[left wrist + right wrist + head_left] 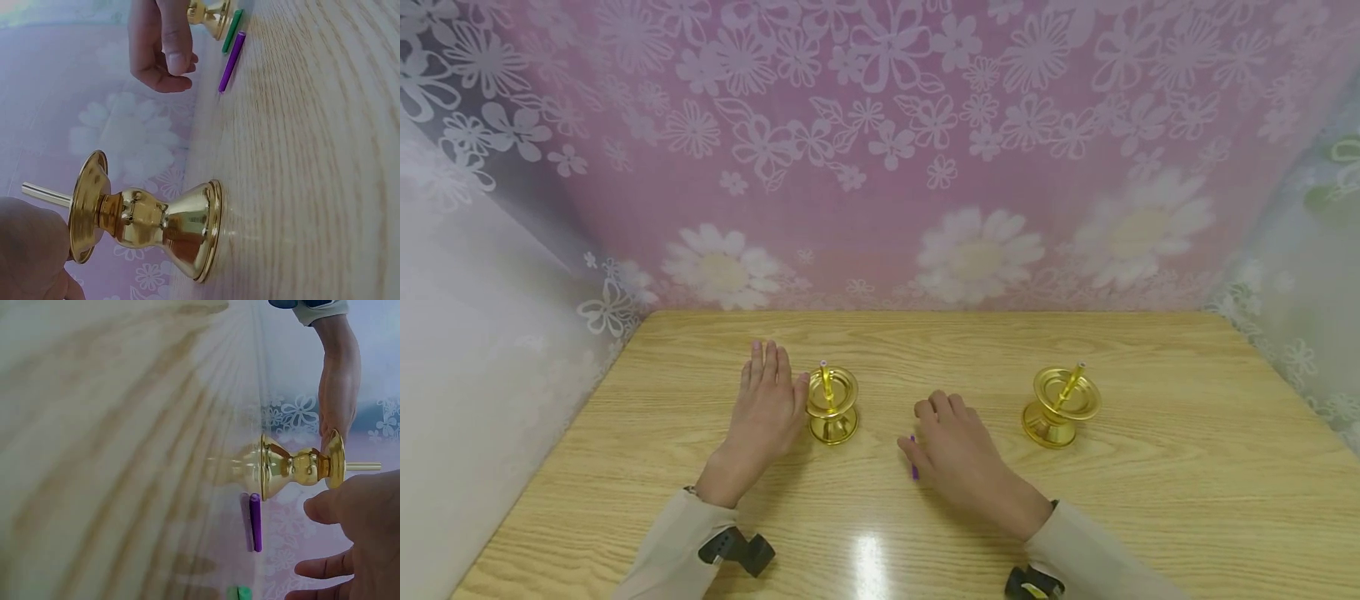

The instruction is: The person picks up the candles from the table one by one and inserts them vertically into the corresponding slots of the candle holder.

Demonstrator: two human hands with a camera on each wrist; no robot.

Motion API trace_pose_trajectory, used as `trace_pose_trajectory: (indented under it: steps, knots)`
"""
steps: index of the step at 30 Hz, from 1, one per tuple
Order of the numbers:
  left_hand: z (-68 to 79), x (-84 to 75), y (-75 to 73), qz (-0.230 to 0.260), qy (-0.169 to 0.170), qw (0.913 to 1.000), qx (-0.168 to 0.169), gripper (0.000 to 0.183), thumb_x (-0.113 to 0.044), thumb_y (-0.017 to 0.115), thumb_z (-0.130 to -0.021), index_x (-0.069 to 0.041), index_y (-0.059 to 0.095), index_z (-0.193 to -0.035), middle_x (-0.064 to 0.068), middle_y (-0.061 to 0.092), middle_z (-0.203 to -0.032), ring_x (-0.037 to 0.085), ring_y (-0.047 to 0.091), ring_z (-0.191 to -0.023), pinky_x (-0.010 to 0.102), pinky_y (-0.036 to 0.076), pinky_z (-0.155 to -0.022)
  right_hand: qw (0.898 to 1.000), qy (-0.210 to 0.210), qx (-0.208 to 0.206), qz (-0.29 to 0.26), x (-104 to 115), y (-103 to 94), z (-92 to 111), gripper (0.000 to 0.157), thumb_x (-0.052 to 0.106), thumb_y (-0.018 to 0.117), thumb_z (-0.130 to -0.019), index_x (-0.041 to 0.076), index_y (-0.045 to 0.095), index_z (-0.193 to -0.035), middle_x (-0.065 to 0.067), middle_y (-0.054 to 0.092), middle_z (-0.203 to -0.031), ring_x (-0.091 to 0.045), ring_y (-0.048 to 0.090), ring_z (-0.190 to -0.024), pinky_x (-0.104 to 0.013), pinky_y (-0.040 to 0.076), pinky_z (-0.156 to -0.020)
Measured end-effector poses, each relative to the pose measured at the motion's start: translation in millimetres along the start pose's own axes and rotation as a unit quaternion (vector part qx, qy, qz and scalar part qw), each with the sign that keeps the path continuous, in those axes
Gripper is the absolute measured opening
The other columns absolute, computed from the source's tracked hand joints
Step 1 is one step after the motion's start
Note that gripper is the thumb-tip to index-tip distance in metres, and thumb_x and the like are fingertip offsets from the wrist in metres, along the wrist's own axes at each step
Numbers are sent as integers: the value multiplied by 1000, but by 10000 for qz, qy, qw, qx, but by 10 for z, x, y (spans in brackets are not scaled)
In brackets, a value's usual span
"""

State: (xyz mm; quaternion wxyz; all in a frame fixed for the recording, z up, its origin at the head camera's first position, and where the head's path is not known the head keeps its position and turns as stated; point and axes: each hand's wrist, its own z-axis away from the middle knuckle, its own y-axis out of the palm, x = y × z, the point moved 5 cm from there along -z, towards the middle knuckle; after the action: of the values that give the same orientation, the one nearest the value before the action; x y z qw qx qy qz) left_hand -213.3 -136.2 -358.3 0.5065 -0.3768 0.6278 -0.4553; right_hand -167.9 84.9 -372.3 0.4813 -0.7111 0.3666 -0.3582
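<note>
A golden candlestick with a dish top and a thin upright spike stands left of the table's middle. Beside it my left hand has straight fingers, its thumb at the dish's rim; whether it touches cannot be told. My right hand hovers over the table with loosely bent fingers, holding nothing. Under its thumb lies a small purple stick, seen whole in the right wrist view. A green stick lies near the purple one in the left wrist view; the right hand hides it from the head view.
A second golden candlestick stands to the right of my right hand. Both are on a wood-grain table. A pink flowered curtain hangs along the back edge, with pale flowered cloth at both sides.
</note>
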Motion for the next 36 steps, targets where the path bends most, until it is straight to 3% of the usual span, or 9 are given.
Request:
trace_pose_trajectory:
  steps: [9, 19, 28, 36]
  knots:
    - [-20, 16, 13, -41, 43, 10000, -15, 62, -31, 19, -107, 16, 12, -146, 34, 5, -154, 43, -6, -144, 54, 4, -115, 9983, 295, 292, 414, 21, 75, -46, 35, 35, 60, -95, 3, 49, -84, -6, 37, -79, -24, 38, -73, -34, 35, -63]
    - [-8, 9, 11, 6, 50, 10000, 18, 61, -30, 20, -107, 17, 12, -146, 33, 3, -154, 44, -7, -144, 55, 4, -115, 9897, 995, 1015, 182, -1, 204, -98, 33, 29, 51, -98, 3, 51, -79, -7, 41, -77, -26, 42, -78, -41, 39, -71]
    - [-10, 5, 11, 4, 41, 10000, 33, 61, -30, 19, -107, 17, 13, -145, 34, 5, -153, 45, -4, -144, 55, 5, -115, 9850, 971, 1297, 592, 42, 232, -109, 26, 21, 55, -96, -1, 53, -82, -9, 45, -77, -25, 44, -76, -39, 40, -69]
    - [-14, 0, 9, -80, 41, 9999, -57, 61, -30, 20, -107, 19, 16, -144, 36, 10, -153, 45, -3, -143, 55, 7, -115, 9831, 891, 1477, 608, 64, 236, -119, 20, 13, 58, -92, 1, 51, -79, -7, 42, -75, -23, 40, -73, -38, 39, -68]
